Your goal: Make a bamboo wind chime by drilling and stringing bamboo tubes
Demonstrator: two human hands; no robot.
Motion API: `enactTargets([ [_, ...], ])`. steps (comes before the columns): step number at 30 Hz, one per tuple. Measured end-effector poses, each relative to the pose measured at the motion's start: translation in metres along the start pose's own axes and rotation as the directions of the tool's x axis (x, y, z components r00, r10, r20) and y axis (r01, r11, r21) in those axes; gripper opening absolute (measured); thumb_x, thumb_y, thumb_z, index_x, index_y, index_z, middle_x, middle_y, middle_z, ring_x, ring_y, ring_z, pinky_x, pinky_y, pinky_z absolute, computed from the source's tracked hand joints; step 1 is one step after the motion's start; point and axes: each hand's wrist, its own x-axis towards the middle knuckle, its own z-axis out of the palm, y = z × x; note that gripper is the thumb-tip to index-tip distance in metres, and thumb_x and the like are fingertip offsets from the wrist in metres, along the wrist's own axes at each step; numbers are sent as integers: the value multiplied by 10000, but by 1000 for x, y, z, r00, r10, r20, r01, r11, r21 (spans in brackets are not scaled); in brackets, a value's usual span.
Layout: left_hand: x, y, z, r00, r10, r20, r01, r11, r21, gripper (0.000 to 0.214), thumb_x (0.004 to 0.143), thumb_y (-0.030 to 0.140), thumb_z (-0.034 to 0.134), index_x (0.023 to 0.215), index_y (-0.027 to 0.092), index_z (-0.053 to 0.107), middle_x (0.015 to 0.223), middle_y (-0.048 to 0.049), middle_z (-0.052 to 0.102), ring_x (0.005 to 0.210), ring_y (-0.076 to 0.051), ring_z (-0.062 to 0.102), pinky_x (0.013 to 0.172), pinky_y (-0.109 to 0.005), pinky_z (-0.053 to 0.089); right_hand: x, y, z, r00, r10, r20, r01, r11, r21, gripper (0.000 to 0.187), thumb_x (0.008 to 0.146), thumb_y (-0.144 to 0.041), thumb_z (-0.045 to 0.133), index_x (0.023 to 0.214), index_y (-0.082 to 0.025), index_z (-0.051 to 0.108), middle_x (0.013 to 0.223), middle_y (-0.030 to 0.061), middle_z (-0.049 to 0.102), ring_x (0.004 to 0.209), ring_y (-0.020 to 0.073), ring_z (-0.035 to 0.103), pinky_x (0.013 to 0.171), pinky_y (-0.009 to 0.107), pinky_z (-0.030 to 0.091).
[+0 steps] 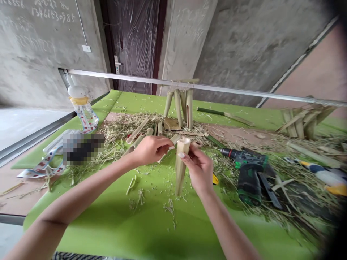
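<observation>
A cut bamboo tube (181,166) stands nearly upright above the green mat (114,227), with its pointed end down. My right hand (199,169) grips it below the open top. My left hand (151,150) curls close beside the tube, with a thin bamboo strip (173,141) running behind it. I cannot tell whether those fingers hold the strip. Bamboo shavings (116,133) lie heaped beyond my left hand. Behind both hands, a bundle of upright bamboo pieces (179,106) stands lashed together.
A green-and-black cordless drill (246,169) lies to the right, near a yellow-handled tool (215,179). A bamboo frame (303,122) stands at the far right. A plastic bottle (82,108) stands at the left, beside a pixelated patch (84,150). A metal rail (189,85) crosses the far side.
</observation>
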Motion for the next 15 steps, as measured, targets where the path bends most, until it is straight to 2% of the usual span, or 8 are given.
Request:
enactTargets([
  [2, -1, 4, 0, 999, -41, -2, 41, 999, 12, 217, 746, 62, 415, 796, 146, 608, 680, -21, 635, 573, -93, 546, 516, -217, 408, 2, 4, 0, 1000, 1, 7, -1, 1000, 25, 357, 722, -422, 647, 1048, -275, 644, 998, 37, 672, 888, 217, 627, 785, 399, 534],
  [6, -2, 19, 10, 981, -195, -20, 192, 976, -98, 191, 774, 77, 405, 718, 137, 578, 584, 4, 591, 470, -59, 465, 453, -188, 354, 4, 9, 3, 1000, -1, -6, 1, 999, 46, 367, 728, -422, 631, 1058, -262, 631, 996, 45, 672, 897, 215, 617, 799, 395, 513],
  [9, -1, 24, 14, 975, -220, -31, 218, 974, -55, 185, 777, 95, 411, 719, 132, 583, 573, 0, 582, 459, -60, 448, 441, -193, 336, 4, 8, 2, 1000, 9, -30, -7, 998, 59, 371, 699, -431, 658, 1021, -248, 633, 932, 42, 678, 822, 202, 618, 742, 371, 516],
  [12, -1, 9, 4, 976, -210, 49, 209, 977, 33, 208, 776, 108, 411, 738, 131, 613, 591, -17, 602, 459, -67, 467, 440, -199, 342, 6, 8, -6, 991, 91, -98, -86, 994, 62, 342, 670, -435, 690, 936, -222, 650, 852, 41, 669, 747, 185, 607, 674, 332, 510],
  [15, -7, -26, -11, 931, -250, 267, 252, 967, 27, 218, 784, 134, 426, 733, 130, 638, 600, -32, 618, 410, -57, 458, 419, -191, 354, 11, 18, -14, 960, 226, -167, -219, 974, 60, 370, 662, -458, 694, 920, -198, 645, 817, 53, 655, 730, 194, 609, 631, 311, 504],
])
